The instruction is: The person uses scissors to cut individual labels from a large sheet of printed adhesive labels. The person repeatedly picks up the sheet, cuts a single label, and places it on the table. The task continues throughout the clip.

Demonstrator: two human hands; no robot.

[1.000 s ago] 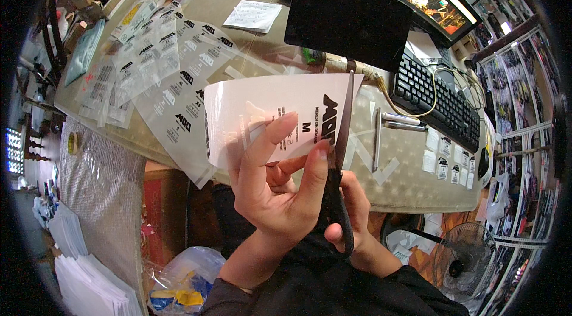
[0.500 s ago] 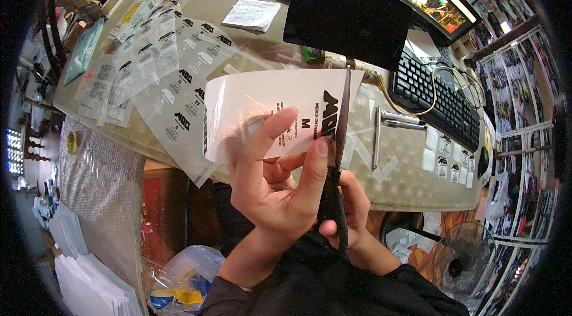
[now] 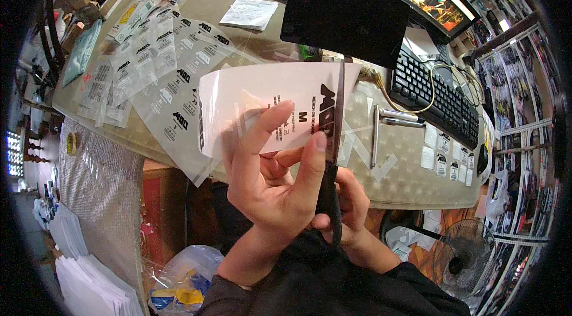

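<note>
Your left hand [image 3: 268,188] fingers pinch the printed white sheet [image 3: 262,107]. Your right hand [image 3: 351,209] fingers grip black scissors [image 3: 333,149], blades against the sheet.

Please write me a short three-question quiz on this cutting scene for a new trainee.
1. True or false: the scissors are lying flat on the table.
2. Which hand holds the printed film sheet? A) left hand B) right hand C) neither
3. What dark input device lies on the table's right side, behind the two pens?

Key:
1. False; the right hand holds them upright, blades at the sheet's right end.
2. A.
3. The black keyboard.
</note>
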